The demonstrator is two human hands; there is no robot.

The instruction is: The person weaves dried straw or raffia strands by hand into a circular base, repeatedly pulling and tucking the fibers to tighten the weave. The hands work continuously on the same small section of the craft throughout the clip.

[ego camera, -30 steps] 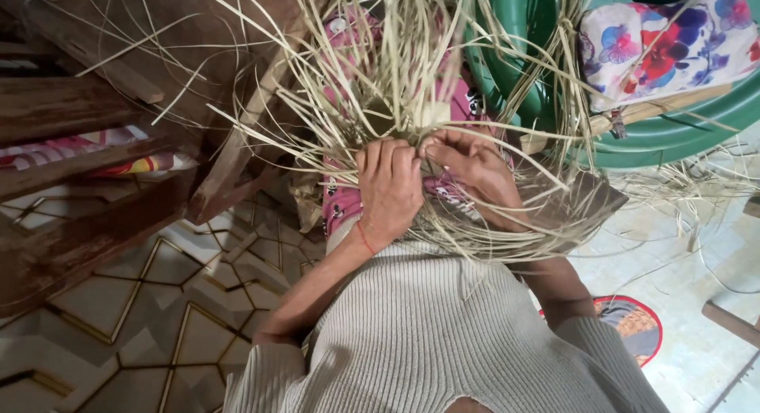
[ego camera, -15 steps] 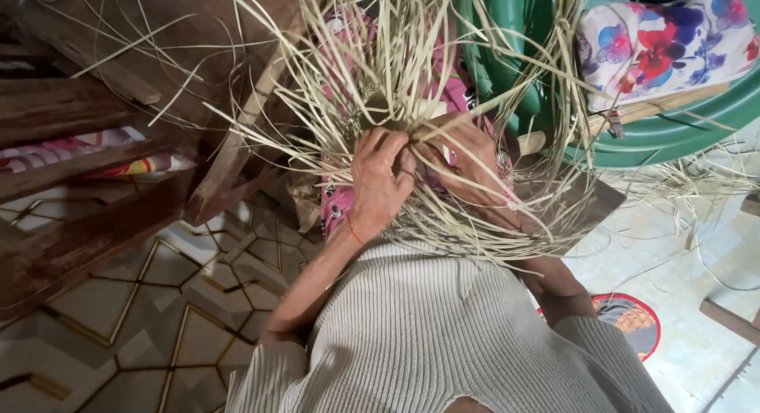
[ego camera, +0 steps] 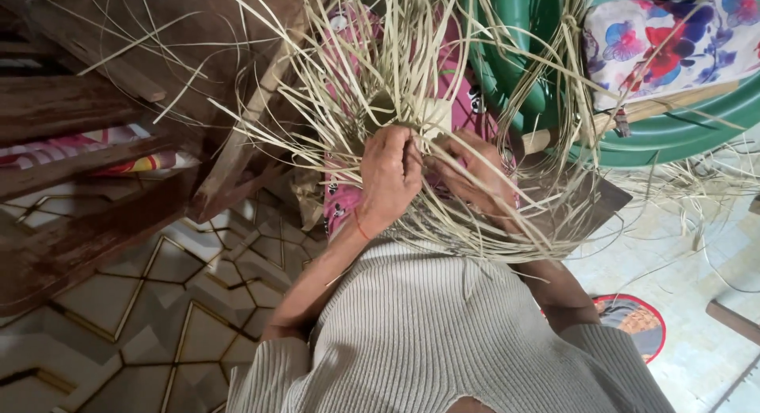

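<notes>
While pale, flat straw strips (ego camera: 443, 88) fan outward in every direction, a person in a ribbed beige sweater (ego camera: 443, 334) works at the woven core of the bundle, seen from above. At the far left, dark wooden furniture rails (ego camera: 79, 183) with a worn grain stand over a floor of geometric tiles (ego camera: 119, 302) outlined in gold lines, and a striped cloth (ego camera: 103, 148) shows between the rails. The left hand (ego camera: 390, 175), a thin red thread at its wrist, is curled nearly closed, fingers bent down onto the strips where they converge, pinching several against the tight weave. Just beside it, the right hand (ego camera: 475, 175) lies half hidden under crossing strips; its fingers bend around the weave, but how tightly cannot be told. Pink patterned fabric (ego camera: 467, 72) lies beneath the work. To the right, a smooth green plastic tub (ego camera: 673, 128) holds a floral cushion (ego camera: 665, 41), with a wooden stick (ego camera: 633, 112) resting on the tub's rim. Loose strips litter the pale floor (ego camera: 697, 247) near a round, red-edged mat (ego camera: 633, 322).
</notes>
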